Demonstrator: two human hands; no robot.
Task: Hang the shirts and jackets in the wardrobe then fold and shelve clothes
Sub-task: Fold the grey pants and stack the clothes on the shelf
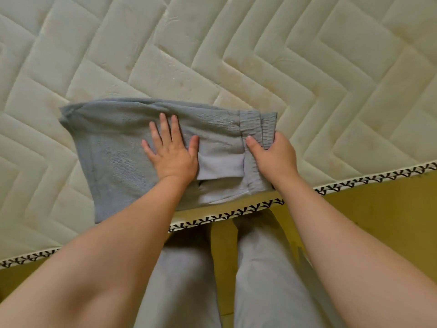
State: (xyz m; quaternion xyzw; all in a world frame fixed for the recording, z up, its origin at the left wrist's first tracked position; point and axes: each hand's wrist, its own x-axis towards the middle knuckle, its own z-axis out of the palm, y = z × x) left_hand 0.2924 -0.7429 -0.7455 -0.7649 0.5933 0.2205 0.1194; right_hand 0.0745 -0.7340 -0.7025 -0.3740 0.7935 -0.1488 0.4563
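Observation:
Grey sweatpants (113, 150), folded into a flat rectangle, lie on the bare mattress (236, 55) near its front edge. Their elastic waistband is at the right end, and a pale pocket lining shows near the middle. My left hand (171, 152) presses flat on the middle of the fabric with fingers spread. My right hand (272, 155) grips the gathered waistband at the right end, thumb on top and fingers curled under it.
The quilted cream mattress fills the upper view. Its front edge carries a black-and-white patterned trim (369, 179). Below that is a yellow bed side (390, 221). My legs in grey trousers (264, 280) stand against the bed.

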